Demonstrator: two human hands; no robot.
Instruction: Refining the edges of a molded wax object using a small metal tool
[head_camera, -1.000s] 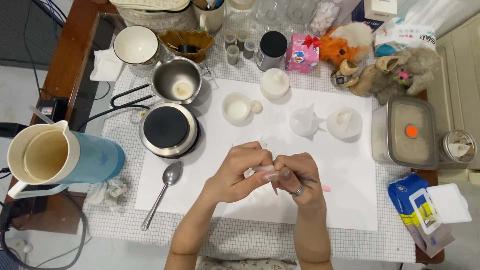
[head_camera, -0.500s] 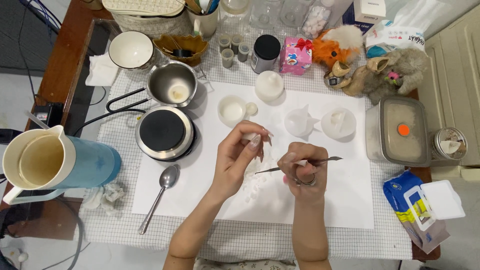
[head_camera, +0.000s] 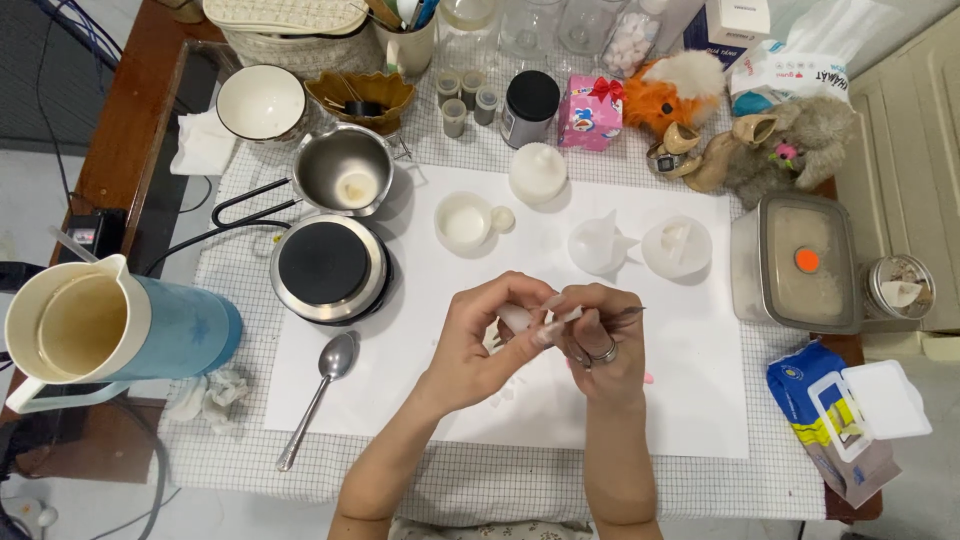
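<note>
From the head camera, looking down on the white sheet that covers the table, the two hands have come back together over its middle; half a second ago they were apart, the left lifted toward the small white moulds and the right holding the thin metal tool out level. Now the left hand curls closed, fingertips pinching a small white piece, and the right hand, ring on one finger, grips the thin metal tool with its fingers closed round it, the tip poking out to the right. The piece sits right between both sets of fingertips, so the picking at it looks resumed. A spoon lies to the left, beside the small hotplate.
</note>
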